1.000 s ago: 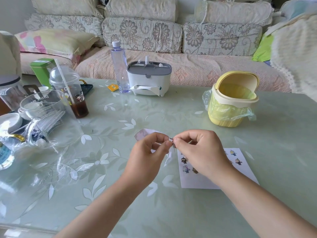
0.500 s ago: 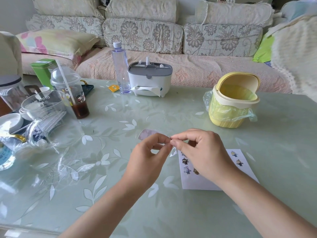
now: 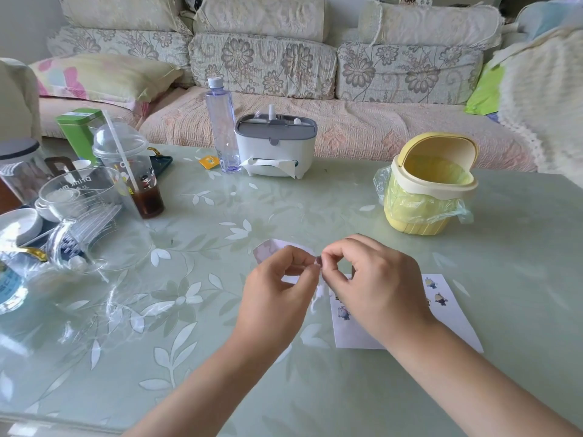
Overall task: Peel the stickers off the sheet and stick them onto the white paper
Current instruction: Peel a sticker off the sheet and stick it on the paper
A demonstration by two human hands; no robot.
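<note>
A curled, pale sticker sheet (image 3: 268, 249) is held up over the table in my left hand (image 3: 277, 298), pinched between thumb and forefinger. My right hand (image 3: 375, 285) meets it fingertip to fingertip and pinches a small dark sticker (image 3: 318, 262) at the sheet's edge. Below my right hand lies the white paper (image 3: 356, 334) on the table, partly hidden by the hand and wrist. Several small cartoon stickers (image 3: 437, 291) show on the paper.
A yellow lidded mini bin (image 3: 429, 184) stands at the right back. A white tissue box (image 3: 274, 146) and a clear bottle (image 3: 220, 127) stand at the back middle. Cups, a glass jug (image 3: 82, 209) and dishes crowd the left side. A sofa runs behind the table.
Both hands stay pinched together at the sheet's edge and have shifted only slightly. The small dark sticker now shows between the fingertips.
</note>
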